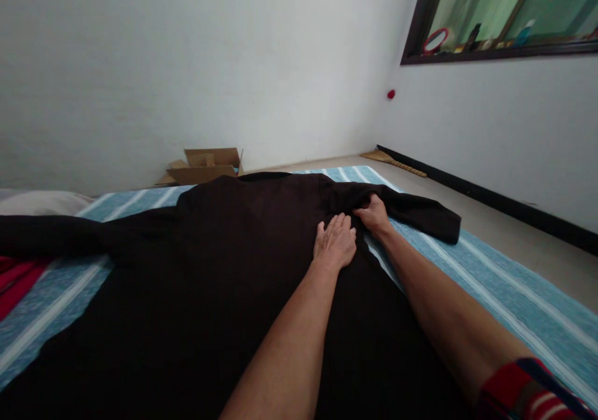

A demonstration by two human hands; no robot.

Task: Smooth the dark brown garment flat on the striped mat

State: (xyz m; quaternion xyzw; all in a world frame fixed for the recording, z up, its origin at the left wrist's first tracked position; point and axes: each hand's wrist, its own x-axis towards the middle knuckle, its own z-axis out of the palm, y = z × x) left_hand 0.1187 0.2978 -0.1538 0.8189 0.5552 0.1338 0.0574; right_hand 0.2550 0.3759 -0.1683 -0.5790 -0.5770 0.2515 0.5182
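Observation:
A large black long-sleeved garment (233, 270) lies spread out over a blue-and-white striped bed cover, its sleeves reaching out to both sides. My left hand (334, 242) rests flat on its upper right part, fingers stretched forward. Just to the right, my right hand (372, 214) pinches the fabric where the right sleeve (420, 211) meets the body, close to the underarm. Some of its fingertips are hidden by the cloth. Creases show in the cloth around both hands. The lower part of the garment is very dark, so its details are hard to make out.
The striped bed cover (490, 276) extends to the right. Red cloth (18, 280) and pale bedding (44, 203) lie at the left. An open cardboard box (205, 169) stands behind the bed by the wall. A broom (397, 161) lies on the floor below the window.

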